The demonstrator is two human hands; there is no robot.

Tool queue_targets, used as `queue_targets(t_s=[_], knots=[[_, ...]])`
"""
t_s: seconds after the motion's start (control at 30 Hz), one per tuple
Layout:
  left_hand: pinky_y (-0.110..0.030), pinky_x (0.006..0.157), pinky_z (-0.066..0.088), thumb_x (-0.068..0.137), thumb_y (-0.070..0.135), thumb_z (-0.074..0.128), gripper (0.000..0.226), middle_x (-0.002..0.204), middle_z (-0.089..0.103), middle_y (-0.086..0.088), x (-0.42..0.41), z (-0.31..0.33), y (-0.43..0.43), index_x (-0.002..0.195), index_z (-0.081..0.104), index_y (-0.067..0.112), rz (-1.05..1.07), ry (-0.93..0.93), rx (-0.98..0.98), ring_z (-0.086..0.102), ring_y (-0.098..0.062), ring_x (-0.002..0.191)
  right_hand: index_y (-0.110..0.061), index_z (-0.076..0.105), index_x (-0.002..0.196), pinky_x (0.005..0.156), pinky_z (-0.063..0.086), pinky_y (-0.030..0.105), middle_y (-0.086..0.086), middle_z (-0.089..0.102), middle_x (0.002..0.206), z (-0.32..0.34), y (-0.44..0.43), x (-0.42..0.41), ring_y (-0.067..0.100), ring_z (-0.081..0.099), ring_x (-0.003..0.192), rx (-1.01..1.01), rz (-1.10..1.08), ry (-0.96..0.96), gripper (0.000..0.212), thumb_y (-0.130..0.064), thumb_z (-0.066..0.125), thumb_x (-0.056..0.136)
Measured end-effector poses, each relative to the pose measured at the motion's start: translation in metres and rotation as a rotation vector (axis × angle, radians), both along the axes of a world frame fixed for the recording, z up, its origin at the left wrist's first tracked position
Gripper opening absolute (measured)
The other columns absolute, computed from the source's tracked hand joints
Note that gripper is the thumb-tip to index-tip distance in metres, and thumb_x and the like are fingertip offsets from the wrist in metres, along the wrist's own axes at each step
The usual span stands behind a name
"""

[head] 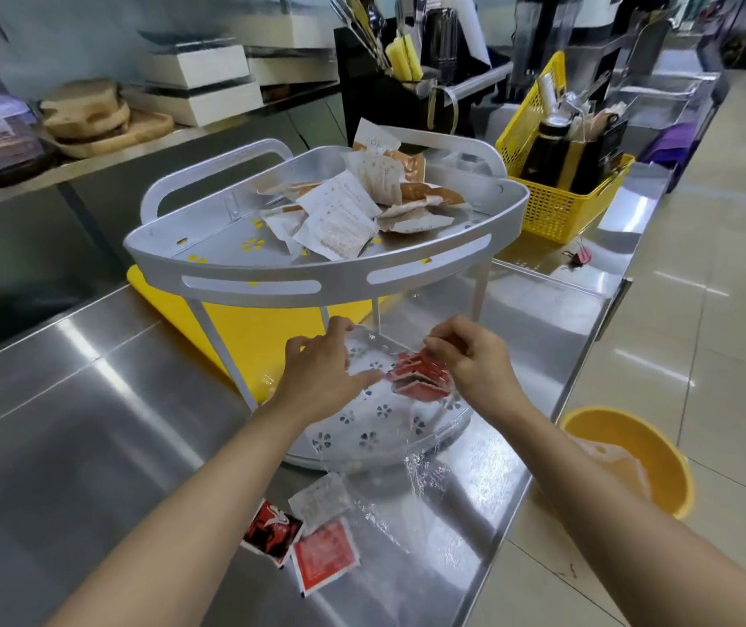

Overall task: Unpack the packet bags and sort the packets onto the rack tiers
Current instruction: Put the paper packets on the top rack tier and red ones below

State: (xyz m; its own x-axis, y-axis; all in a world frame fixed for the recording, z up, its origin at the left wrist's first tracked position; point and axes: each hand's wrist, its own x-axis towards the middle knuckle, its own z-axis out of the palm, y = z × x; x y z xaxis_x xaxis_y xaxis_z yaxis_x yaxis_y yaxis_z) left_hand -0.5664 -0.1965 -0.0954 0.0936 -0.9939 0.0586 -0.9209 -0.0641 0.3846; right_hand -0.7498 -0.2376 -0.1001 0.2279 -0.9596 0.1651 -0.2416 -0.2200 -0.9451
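Pinching one clear bag (pixel 421 477) — two hands (pixel 321 366) (pixel 470 355)

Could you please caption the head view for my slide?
Left hand and right hand hold clear bag of red packets over lower rack tier.

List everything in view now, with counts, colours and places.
rack: one, silver, two-tiered, on the steel counter
pale packets: a heap, white and orange, top tier
red packets: several, red, lower tier
clear bag: one, transparent, trailing from lower tier onto counter
loose packets: three, red-black, white, red, near counter edge
board: one, yellow, under the rack
basket: one, yellow, right of the rack
bucket: one, orange, on the floor
binder clip: one, pink, beside the basket
left hand: one, pinching the bag's edge
right hand: one, pinching the bag's edge
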Motion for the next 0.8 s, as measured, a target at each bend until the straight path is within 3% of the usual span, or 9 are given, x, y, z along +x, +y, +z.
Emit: queue_targets(t_s=[0.07,0.17,0.33,0.4,0.47,0.53,0.63,0.7,0.8], knots=[[-0.037,0.093,0.027,0.072,0.055,0.068,0.065,0.076,0.047,0.005,-0.003,0.004,-0.002,0.120,0.037,0.025,-0.005,-0.054,0.064,0.052,-0.023,0.089,-0.005,0.060,0.076,0.075,0.050,0.043,0.015,0.062,0.074,0.005,-0.001,0.005,0.028,0.059,0.073,0.040,0.068,-0.083,0.010,0.001,0.059,0.084],[-0.036,0.087,0.035,0.081,0.044,0.064,0.026,0.056,0.043,0.007,-0.003,0.003,-0.005,0.081,0.044,0.027,0.019,0.002,-0.042,0.047,-0.026,0.067,-0.007,0.061,0.078,0.071,0.049,0.037,0.015,0.062,0.078,0.010,-0.003,0.008,0.024,0.058,0.074,0.029,0.141,-0.111,0.009,0.000,0.066,0.079],[-0.030,0.059,0.023,0.092,0.026,0.054,0.030,0.049,0.036,0.000,0.002,-0.009,-0.008,0.068,0.036,0.026,0.031,0.063,-0.236,0.034,-0.030,0.054,-0.018,0.040,0.121,0.069,0.043,0.018,-0.004,0.040,0.111,-0.011,0.009,0.018,0.010,0.050,0.084,-0.088,-0.021,0.051,0.061,-0.009,0.075,0.072],[-0.028,0.051,0.020,0.091,0.023,0.056,0.031,0.047,0.037,-0.005,0.008,-0.013,-0.010,0.065,0.039,0.018,0.048,0.113,-0.290,0.032,-0.032,0.051,-0.013,0.027,0.137,0.074,0.041,0.020,0.001,0.036,0.124,-0.022,0.009,0.018,0.008,0.053,0.093,-0.051,-0.123,0.195,0.084,-0.018,0.078,0.070],[-0.028,0.050,0.019,0.089,0.019,0.059,0.031,0.050,0.042,-0.015,0.014,-0.016,-0.011,0.066,0.045,0.006,0.048,0.176,-0.341,0.028,-0.029,0.050,-0.012,0.020,0.140,0.083,0.043,0.032,0.012,0.045,0.130,-0.032,0.005,0.017,0.024,0.056,0.108,0.168,-0.082,0.379,0.091,-0.021,0.078,0.071],[-0.027,0.051,0.020,0.088,0.013,0.059,0.027,0.054,0.044,-0.021,0.019,-0.017,-0.010,0.068,0.048,-0.001,0.023,0.250,-0.361,0.027,-0.021,0.051,-0.011,0.030,0.133,0.080,0.044,0.031,0.012,0.061,0.108,-0.039,0.001,0.021,0.026,0.060,0.096,0.347,0.033,0.505,0.079,-0.023,0.078,0.071],[-0.023,0.050,0.018,0.089,0.015,0.058,0.031,0.057,0.044,-0.024,0.022,-0.016,-0.003,0.069,0.048,-0.006,-0.012,0.320,-0.384,0.028,-0.019,0.054,-0.010,0.057,0.082,0.058,0.048,0.029,0.006,0.060,0.071,-0.040,-0.005,0.030,0.019,0.057,0.061,0.432,0.113,0.530,0.021,-0.016,0.075,0.074],[-0.027,0.052,0.020,0.087,0.020,0.058,0.034,0.057,0.045,-0.023,0.025,-0.016,0.002,0.067,0.047,-0.005,-0.012,0.326,-0.396,0.029,-0.021,0.054,-0.012,0.051,0.063,0.040,0.043,0.024,0.006,0.057,0.057,-0.045,-0.016,0.032,0.015,0.051,0.044,0.439,0.105,0.527,0.025,-0.011,0.070,0.079],[-0.037,0.052,0.034,0.085,0.034,0.052,0.039,0.052,0.049,-0.007,0.034,-0.017,0.008,0.063,0.046,0.003,-0.021,0.294,-0.429,0.040,-0.025,0.052,-0.012,0.046,0.068,0.049,0.055,0.036,0.013,0.061,0.065,-0.047,-0.033,0.037,0.025,0.060,0.051,0.397,-0.067,0.397,0.021,-0.009,0.056,0.086]])
